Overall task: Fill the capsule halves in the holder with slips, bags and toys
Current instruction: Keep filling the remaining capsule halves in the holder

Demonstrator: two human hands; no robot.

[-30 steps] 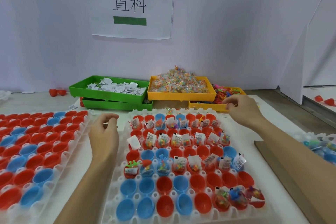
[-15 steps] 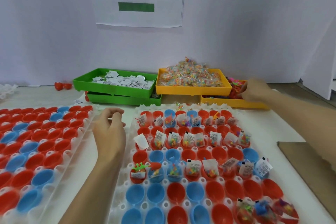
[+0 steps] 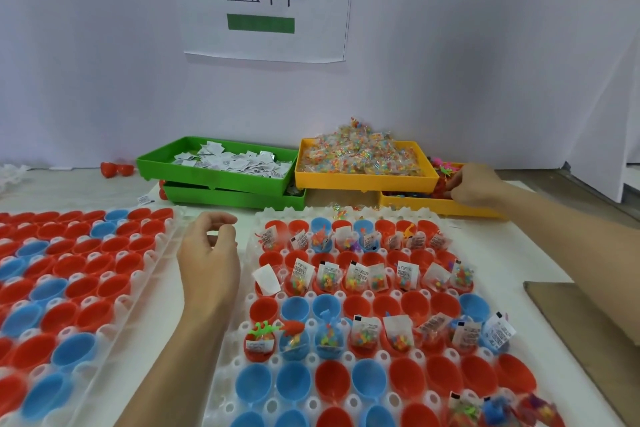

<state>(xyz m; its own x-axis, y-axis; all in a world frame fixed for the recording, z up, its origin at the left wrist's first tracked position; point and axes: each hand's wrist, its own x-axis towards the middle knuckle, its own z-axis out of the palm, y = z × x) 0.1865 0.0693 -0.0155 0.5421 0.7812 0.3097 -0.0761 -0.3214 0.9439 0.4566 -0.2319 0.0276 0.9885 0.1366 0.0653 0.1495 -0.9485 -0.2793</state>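
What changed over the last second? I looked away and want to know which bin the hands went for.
The right hand moved from above the holder's far edge out to the lower yellow tray of toys, fingers curled among them; whether it grips one cannot be told. The left hand stayed loosely curled between the two holders, holding nothing. The filled capsule halves and the green slip tray look unchanged.

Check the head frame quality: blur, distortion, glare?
Head view: even soft light, no harsh glare, faint shadows; wide-angle bowing at the edges; left white capsule holder and near blue and red capsule halves look soft; printed wall sign is sharp; right hand at the lower yellow toy tray slightly smeared.
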